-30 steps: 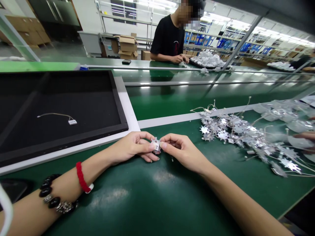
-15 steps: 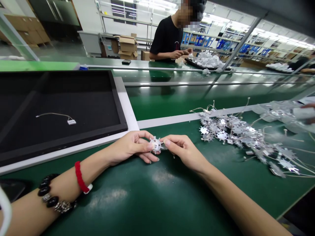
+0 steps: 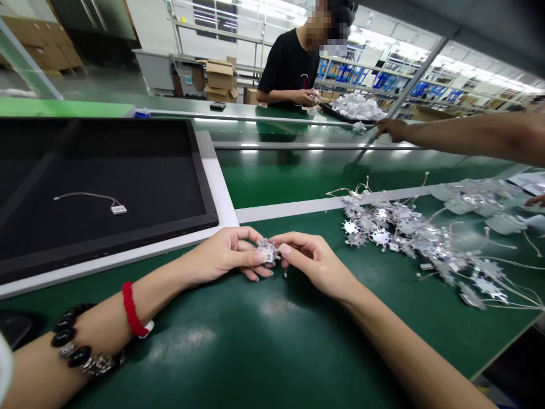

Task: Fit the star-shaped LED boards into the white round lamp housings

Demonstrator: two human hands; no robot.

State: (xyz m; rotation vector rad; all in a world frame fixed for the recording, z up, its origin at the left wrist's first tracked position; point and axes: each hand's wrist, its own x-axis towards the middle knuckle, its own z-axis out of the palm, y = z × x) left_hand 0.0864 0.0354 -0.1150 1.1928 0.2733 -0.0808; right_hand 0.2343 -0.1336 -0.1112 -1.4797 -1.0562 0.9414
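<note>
Grip of the left hand [image 3: 230, 255] holds a small silvery-white toothed piece [image 3: 268, 255] just right of the black rectangular tray [image 3: 162, 176], while the right hand [image 3: 317, 261] pinches the piece's edge. Farther right of the tray, silvery star-shaped pieces with pale wires [image 3: 404, 230] lie heaped on the glossy green surface [image 3: 255, 352].

The star-shaped pieces [image 3: 406, 228] look metallic and shiny.
</note>
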